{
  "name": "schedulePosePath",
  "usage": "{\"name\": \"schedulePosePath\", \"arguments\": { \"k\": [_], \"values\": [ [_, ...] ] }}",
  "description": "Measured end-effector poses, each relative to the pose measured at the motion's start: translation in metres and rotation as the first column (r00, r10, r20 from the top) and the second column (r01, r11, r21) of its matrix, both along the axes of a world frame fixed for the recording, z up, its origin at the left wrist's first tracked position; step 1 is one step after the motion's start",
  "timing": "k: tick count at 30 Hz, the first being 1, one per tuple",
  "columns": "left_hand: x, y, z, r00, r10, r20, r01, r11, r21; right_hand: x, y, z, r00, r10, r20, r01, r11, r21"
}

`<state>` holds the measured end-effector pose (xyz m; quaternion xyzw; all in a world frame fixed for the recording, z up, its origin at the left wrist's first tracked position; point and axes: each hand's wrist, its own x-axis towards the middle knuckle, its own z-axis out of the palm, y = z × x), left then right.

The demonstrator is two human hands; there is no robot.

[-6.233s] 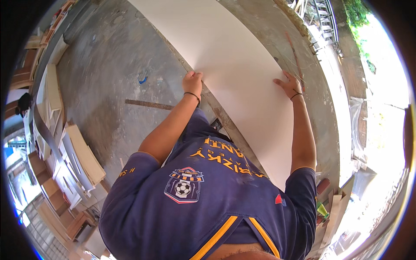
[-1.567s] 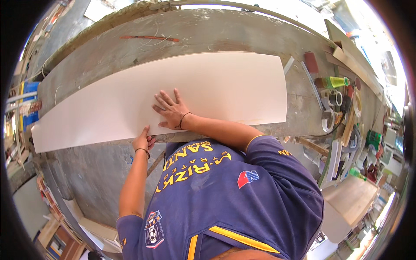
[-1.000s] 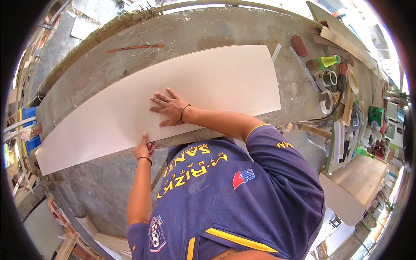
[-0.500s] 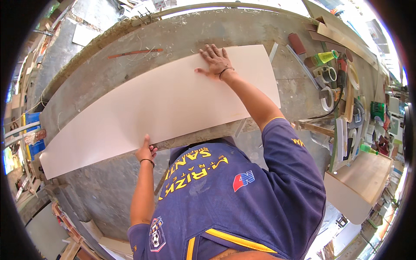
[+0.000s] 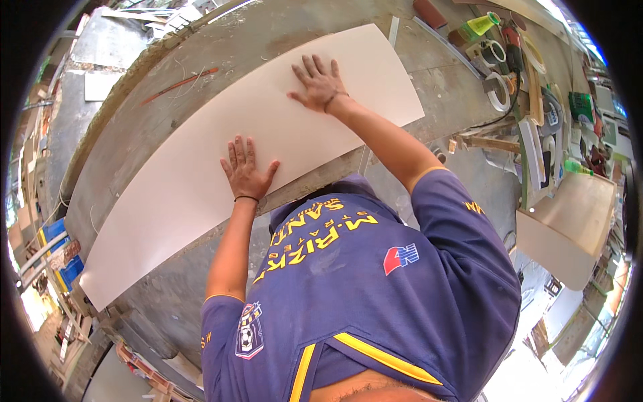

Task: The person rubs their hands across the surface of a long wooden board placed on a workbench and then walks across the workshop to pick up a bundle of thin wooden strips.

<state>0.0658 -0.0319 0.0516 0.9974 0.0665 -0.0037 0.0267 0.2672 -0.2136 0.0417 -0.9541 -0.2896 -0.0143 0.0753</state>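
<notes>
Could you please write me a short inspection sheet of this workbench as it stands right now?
Surface: grey workbench, dusty, with scattered shavings.
Job's things: long white panel lying flat on the bench.
Clutter: tape rolls, green bottle and red-brown stick beside the panel.
Grippers: left hand and right hand both flat on the panel, fingers spread.
Cables: black cord at the bench's right end.
Surroundings: board offcuts to the right, blue crate to the left.
</notes>
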Motion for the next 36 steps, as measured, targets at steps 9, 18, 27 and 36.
{"name": "schedulePosePath", "arguments": {
  "k": [9,18,27,36],
  "values": [
    [-0.001,-0.002,0.005,0.996,0.039,-0.083,-0.039,0.999,-0.005,-0.039,-0.071,0.006,0.997,-0.075,-0.03,0.074,0.997,-0.027],
    [0.005,-0.001,0.007,0.997,0.016,-0.07,-0.017,1.0,-0.017,-0.047,-0.078,0.008,0.977,-0.206,-0.056,0.206,0.979,-0.008],
    [0.002,-0.004,0.009,0.997,0.032,-0.073,-0.035,0.998,-0.042,-0.145,-0.138,0.032,0.939,-0.343,-0.016,0.341,0.926,0.159],
    [0.0,-0.001,0.006,0.998,0.023,-0.061,-0.026,0.998,-0.05,-0.159,-0.179,0.017,0.788,-0.559,-0.256,0.611,0.761,0.218]
  ]
}}
